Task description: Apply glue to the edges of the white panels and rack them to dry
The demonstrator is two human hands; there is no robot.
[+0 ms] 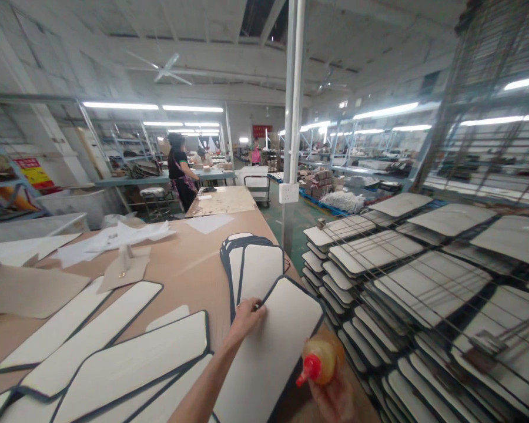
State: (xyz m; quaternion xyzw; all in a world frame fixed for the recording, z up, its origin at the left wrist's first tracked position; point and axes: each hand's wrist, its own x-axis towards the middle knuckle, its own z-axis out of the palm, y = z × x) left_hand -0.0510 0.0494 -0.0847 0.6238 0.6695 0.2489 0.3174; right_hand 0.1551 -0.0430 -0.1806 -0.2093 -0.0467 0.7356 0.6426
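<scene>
Fingers of the right hand [335, 390] are wrapped round a bottle [330, 351], yellowish with a red cap [311, 367]. The bottle lies tipped over, its nozzle pointing left and down beside the right edge of a panel [273, 341]; whether the nozzle touches that edge is hard to tell. The panel, white with a dark border, slants across the near right side of the table [189, 252], its far end overlapping a fanned stack [262, 267] of similar pieces. The left hand [245, 316] is at the panel's left edge, fingers bent and close together; I cannot tell whether they pinch the edge or only rest on it.

Left of that hand, loose panels [136, 361] lie side by side, some overlapping. Beyond them are a beige sheet [35, 288] and crumpled white paper [119, 238]. To the right of the table, many more panels sit in piles [432, 288], seen partly through wire mesh [494, 76]. A pole [291, 94] bearing a socket box [288, 192] rises past the table's far right corner. Further off, a co-worker [185, 182] in a dark top stands beside a second table [224, 201].
</scene>
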